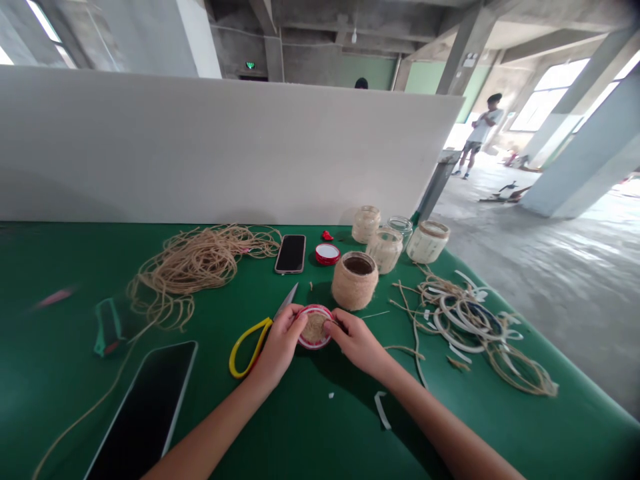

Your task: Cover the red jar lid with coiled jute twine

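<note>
A round red-and-white jar lid, with coiled tan twine filling its middle, is gripped between my two hands. My left hand pinches its left edge, thumb on top. On the opposite edge, my right hand holds it with the thumb pressing near the twine. Just beyond stands a twine-wrapped jar, upright with its mouth uncovered. Yellow-handled scissors lie beside my left hand, their blades partly behind it. Another red-rimmed lid rests on the green table farther back.
At the left is a heap of twine, with a phone beside it and a larger black-screened device nearer. Several glass jars stand at the back right. Tangled twine and white strips lie right; a white partition stands behind.
</note>
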A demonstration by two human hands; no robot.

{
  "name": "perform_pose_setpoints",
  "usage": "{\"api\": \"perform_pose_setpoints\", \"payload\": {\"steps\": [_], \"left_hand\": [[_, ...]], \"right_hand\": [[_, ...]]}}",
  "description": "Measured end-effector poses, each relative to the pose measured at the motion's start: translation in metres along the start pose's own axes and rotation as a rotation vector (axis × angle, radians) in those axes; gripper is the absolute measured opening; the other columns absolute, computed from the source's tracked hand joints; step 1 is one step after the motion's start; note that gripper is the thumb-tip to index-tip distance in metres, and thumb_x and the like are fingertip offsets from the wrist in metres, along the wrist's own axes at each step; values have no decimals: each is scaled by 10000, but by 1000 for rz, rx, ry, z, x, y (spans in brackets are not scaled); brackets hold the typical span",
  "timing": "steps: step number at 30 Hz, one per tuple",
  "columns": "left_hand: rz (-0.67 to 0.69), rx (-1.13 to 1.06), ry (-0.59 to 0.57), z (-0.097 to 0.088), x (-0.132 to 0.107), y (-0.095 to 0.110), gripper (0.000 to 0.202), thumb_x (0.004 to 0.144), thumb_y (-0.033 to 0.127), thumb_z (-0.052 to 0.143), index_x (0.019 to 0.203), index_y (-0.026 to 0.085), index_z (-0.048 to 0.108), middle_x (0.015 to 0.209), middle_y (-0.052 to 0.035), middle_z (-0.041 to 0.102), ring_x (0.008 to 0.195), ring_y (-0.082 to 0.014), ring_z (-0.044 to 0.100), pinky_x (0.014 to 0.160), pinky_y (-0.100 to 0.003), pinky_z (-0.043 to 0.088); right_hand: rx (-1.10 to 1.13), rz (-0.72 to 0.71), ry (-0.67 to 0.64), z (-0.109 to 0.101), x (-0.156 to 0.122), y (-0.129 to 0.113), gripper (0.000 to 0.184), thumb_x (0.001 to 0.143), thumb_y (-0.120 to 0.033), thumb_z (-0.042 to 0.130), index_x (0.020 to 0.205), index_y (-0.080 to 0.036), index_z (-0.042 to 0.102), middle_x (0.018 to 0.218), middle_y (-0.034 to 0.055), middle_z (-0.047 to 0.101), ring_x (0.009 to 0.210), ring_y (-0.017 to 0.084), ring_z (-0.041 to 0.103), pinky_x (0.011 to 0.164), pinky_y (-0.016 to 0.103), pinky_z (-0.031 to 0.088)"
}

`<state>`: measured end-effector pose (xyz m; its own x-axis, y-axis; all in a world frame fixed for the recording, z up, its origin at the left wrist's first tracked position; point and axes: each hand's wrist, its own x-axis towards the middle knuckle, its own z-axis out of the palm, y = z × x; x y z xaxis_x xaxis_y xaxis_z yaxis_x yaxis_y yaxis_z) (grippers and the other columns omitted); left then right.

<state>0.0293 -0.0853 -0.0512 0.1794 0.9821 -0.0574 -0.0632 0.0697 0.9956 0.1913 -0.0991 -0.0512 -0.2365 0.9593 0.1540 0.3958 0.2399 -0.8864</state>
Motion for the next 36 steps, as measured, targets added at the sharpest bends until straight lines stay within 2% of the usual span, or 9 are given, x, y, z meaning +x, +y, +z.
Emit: {"api": "perform_pose_setpoints", "payload": {"steps": [7,14,20,26,31,36], "left_hand": [[60,82,-10,0,-3,3,252,817,378,468,874,164,588,774,-23,616,778,-191,579,687,-269,441],[7,118,-61,1,-3,5,229,793,387,515,833,164,549,705,9,565,630,-139,530,569,-225,412],[10,96,-62,0,-2,0,244,793,406,514,841,169,543,694,16,548,617,-130,517,558,-217,403],[-14,10,-119,-6,3,-9,188,792,357,519,772,173,551,651,24,554,586,-128,518,555,-220,399],[34,-12,-145,-6,3,-10,172,803,308,499,823,166,593,751,-5,615,679,-154,553,620,-238,420],[56,-17,-155,-3,0,-5,235,812,343,492,895,160,613,818,-30,644,734,-175,575,662,-252,435]], "right_hand": [[-34,-20,-61,-4,-1,-2,206,876,-248,393,681,-183,393,622,-46,412,574,94,386,529,208,307],[-30,-12,-57,-8,-1,-6,228,871,-253,399,657,-184,363,606,-49,389,563,92,378,511,209,283],[-19,-13,-74,-8,-1,-6,234,876,-245,395,656,-184,348,598,-55,373,556,86,363,506,209,269],[-74,-11,-93,-10,-2,-8,226,875,-232,391,658,-183,350,602,-53,392,560,87,380,508,216,255],[-112,-20,-110,-11,-2,-11,220,871,-225,394,659,-182,358,611,-50,413,571,88,400,514,217,257],[-105,-10,-116,-13,-2,-12,215,875,-228,383,666,-182,367,612,-49,417,571,88,401,513,214,264]]}}
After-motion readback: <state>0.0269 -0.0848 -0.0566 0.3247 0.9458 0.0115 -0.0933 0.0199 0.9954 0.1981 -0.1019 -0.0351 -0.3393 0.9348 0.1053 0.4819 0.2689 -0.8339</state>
